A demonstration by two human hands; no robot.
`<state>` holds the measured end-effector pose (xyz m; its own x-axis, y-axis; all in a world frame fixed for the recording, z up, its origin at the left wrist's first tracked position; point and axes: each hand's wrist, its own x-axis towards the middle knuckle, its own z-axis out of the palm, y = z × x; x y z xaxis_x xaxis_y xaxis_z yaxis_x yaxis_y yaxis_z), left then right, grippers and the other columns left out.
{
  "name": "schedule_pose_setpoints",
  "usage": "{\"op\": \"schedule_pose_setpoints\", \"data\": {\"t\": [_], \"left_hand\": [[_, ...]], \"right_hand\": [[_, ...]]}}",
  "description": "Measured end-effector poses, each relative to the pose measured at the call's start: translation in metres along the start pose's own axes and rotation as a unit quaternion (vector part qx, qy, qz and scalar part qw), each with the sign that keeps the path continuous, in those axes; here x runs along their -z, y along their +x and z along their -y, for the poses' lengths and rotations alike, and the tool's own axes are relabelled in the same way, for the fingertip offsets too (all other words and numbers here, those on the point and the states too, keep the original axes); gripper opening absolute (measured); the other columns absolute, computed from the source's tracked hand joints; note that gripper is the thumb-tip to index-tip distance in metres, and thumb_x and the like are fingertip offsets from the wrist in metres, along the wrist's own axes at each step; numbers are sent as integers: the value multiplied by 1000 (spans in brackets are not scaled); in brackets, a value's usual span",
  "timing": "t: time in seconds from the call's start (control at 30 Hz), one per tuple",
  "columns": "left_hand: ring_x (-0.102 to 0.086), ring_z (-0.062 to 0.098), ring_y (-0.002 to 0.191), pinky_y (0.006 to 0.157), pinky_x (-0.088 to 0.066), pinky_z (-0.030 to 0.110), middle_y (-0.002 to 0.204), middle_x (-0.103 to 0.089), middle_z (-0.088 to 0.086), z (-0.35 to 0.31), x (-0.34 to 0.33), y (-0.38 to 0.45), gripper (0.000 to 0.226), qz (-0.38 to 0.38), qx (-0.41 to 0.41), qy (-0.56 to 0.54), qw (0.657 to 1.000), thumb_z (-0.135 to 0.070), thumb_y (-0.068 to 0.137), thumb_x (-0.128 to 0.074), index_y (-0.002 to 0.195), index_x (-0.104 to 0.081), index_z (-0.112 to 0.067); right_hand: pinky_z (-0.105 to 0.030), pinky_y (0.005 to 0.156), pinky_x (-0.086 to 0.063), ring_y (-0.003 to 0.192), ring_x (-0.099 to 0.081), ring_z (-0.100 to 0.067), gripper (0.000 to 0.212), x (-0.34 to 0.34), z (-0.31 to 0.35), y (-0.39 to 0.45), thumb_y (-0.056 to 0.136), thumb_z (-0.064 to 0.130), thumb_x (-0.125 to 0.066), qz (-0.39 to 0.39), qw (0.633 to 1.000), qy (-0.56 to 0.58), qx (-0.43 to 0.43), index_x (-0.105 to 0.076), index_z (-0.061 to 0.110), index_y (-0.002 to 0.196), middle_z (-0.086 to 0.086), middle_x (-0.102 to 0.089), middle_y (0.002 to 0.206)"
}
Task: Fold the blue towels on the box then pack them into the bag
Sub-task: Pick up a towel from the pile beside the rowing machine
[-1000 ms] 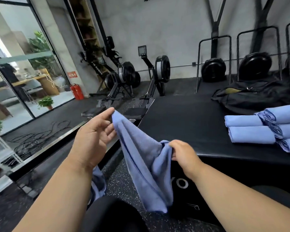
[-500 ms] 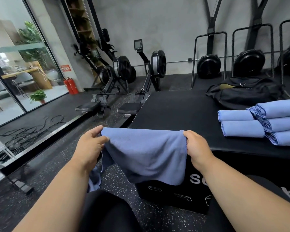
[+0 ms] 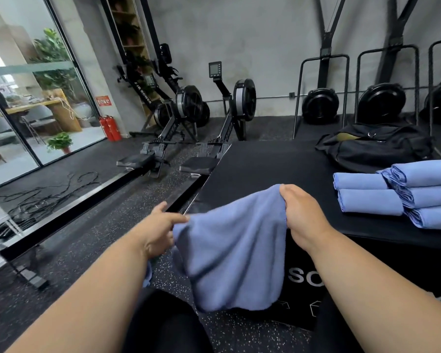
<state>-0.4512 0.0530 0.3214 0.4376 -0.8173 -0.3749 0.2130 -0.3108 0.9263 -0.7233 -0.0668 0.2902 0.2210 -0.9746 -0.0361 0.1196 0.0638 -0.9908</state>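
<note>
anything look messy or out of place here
Mostly tidy. The folded blue towels sit stacked on the black box beside the black duffel bag. Only loose black cables lie tangled on the floor by the glass wall.

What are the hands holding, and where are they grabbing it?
Both hold one blue towel by its top edge: the left hand pinches the left corner, the right hand grips the right corner.

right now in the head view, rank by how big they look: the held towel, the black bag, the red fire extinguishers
1. held towel, though it is nearest the camera
2. black bag, so its order against the towel is unsure
3. red fire extinguishers, clearly smallest
</note>
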Motion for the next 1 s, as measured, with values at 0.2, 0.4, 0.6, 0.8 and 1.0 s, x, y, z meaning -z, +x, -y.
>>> {"op": "schedule_pose_setpoints", "data": {"t": [0.2,0.4,0.6,0.8,1.0], "left_hand": [[-62,24,118,77,-52,30,147,-49,21,-13,6,15,86,-32,-102,-17,994,12,91,-64,160,-37,-32],[-65,10,102,77,-49,23,129,-67,10,-17,1,16,52,-26,-174,213,961,11,84,-72,124,-68,-22],[-72,11,90,87,-57,29,98,-76,-8,-32,-5,30,38,-98,-287,309,901,-3,83,-78,114,-73,-25],[-68,-3,81,83,-55,27,87,-75,-23,-40,-21,45,40,-89,-354,315,876,-8,83,-78,96,-69,-44],[-69,4,91,87,-55,29,98,-73,-13,-60,-47,85,37,-83,-371,313,870,-14,85,-77,112,-69,-38]], "right_hand": [[-38,75,-48,84,-56,-17,26,-2,10,2,96,37,-52,-39,998,-37,30,-69,17,95,-1,-65,92],[-41,69,-33,77,-40,-20,49,6,13,14,86,51,-58,-87,996,-16,34,-56,2,96,-2,-46,84],[-30,55,-45,71,-47,-16,45,19,15,17,97,47,-61,-125,990,-41,55,-63,1,94,-1,-53,79],[-13,47,-44,64,-53,-8,31,33,25,29,102,36,-63,-145,985,-35,81,-74,9,93,4,-64,76],[-17,70,-57,83,-71,-3,24,39,52,54,102,9,-59,-87,989,-22,116,-79,22,101,5,-81,99]]}}
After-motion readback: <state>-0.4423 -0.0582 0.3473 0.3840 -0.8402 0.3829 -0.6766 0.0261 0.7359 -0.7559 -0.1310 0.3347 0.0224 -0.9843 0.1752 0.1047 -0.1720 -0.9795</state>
